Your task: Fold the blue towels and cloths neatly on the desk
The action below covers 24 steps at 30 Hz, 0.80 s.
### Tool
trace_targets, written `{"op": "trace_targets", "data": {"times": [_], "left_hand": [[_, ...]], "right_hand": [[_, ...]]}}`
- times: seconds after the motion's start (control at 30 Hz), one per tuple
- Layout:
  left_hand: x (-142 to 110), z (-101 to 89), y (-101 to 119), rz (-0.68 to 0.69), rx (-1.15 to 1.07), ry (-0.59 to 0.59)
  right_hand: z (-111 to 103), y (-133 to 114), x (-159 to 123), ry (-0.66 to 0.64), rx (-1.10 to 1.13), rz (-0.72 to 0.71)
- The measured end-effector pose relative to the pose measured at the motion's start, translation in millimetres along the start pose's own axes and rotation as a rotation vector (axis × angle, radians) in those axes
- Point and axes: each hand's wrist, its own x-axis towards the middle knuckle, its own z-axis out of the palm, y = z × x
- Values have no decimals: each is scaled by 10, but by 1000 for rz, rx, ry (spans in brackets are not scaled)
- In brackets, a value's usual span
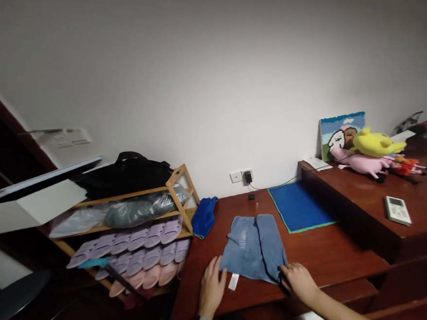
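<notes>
A grey-blue towel lies on the reddish-brown desk, its right side folded over toward the middle. Pale lettering shows on its left part, and a white label sticks out at the near edge. My left hand rests at the towel's near left corner, fingers stretched out and slightly apart, fingertips at the cloth. At the near right corner, my right hand has its fingers closed on the towel's folded edge. Flat behind and to the right is a blue cloth with green edging.
A crumpled blue cloth sits at the desk's far left corner. Left of it, a wooden rack holds slippers and bags. A raised desk section on the right carries plush toys and a white remote. A charger is plugged into the wall.
</notes>
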Motion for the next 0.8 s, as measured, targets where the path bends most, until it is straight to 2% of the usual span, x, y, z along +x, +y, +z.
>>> {"op": "trace_targets", "data": {"times": [0.1,0.17,0.27,0.37,0.47,0.53,0.6,0.67,0.73,0.8], "left_hand": [[-155,59,509,111,-65,-140],[-300,46,679,102,-64,-145],[-547,-38,664,46,-71,-72],[-733,-122,575,49,-112,-18],[-765,-208,622,42,-240,-14],[-702,-324,706,-24,-380,27],[-598,-540,785,-140,-520,101],[-484,-878,847,-259,-616,174],[-379,-1319,911,-352,-659,257],[-293,-1804,1004,-452,-670,411]], "right_hand": [[-122,198,64,24,262,96],[-269,422,135,118,507,166],[-517,818,175,327,772,276],[-602,1075,77,386,827,350],[-485,1090,-56,373,814,391],[-417,1034,-89,380,832,430],[-465,989,-57,425,881,451],[-676,968,10,462,944,432],[-1036,959,61,462,996,372],[-1484,950,51,412,1033,264]]}}
